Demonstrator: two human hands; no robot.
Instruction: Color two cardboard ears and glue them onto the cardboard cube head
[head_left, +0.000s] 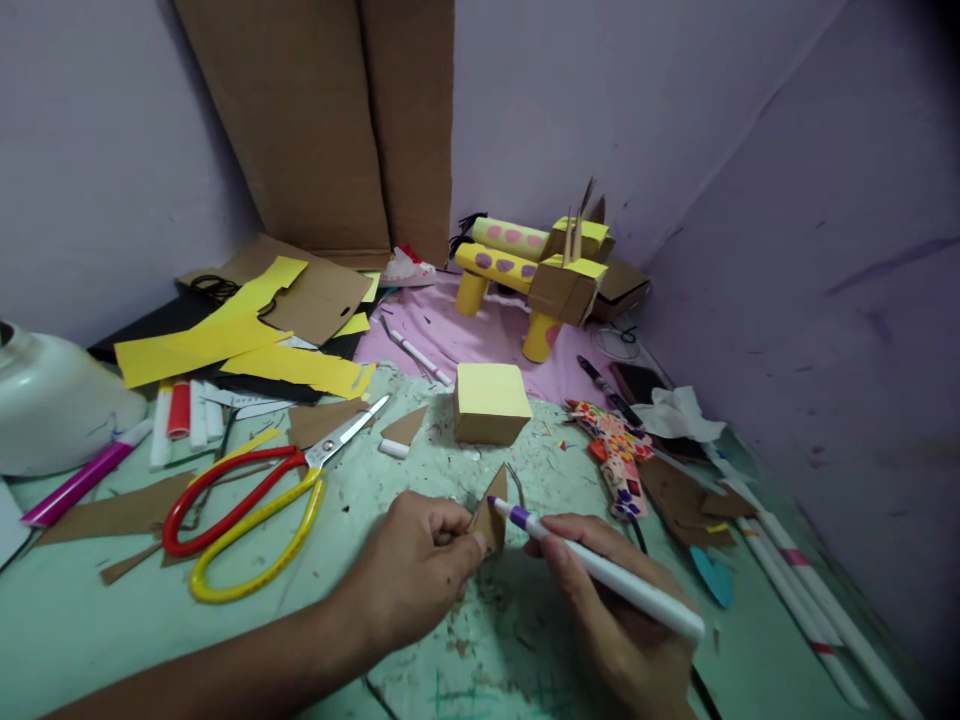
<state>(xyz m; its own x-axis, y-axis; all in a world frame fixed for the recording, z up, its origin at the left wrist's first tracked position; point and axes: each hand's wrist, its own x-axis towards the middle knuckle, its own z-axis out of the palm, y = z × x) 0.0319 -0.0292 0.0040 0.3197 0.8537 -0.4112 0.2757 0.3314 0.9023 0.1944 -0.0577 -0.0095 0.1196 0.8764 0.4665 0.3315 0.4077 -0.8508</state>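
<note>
Between thumb and fingers, my left hand point(427, 560) pinches a small pointed cardboard piece point(493, 520), held upright above the green table. My right hand point(611, 610) grips a white marker point(622, 580) with a purple tip, and that tip touches or nearly touches the cardboard. Just beyond my hands sits a small cardboard box point(491, 405) with a pale yellow top. Another pointed cardboard piece point(406, 426) lies left of the box, beside a white marker cap point(394, 449). Scissors point(319, 455) with red and yellow handles rest to the left, blades apart.
Two yellow cardboard animal figures point(551, 270) stand at the back on pink cloth. Yellow paper strips point(202, 340) and several markers point(180, 410) lie left. A flower-patterned glue gun point(619, 450), cardboard scraps point(686, 500) and long white paper tubes point(810, 590) are on the right.
</note>
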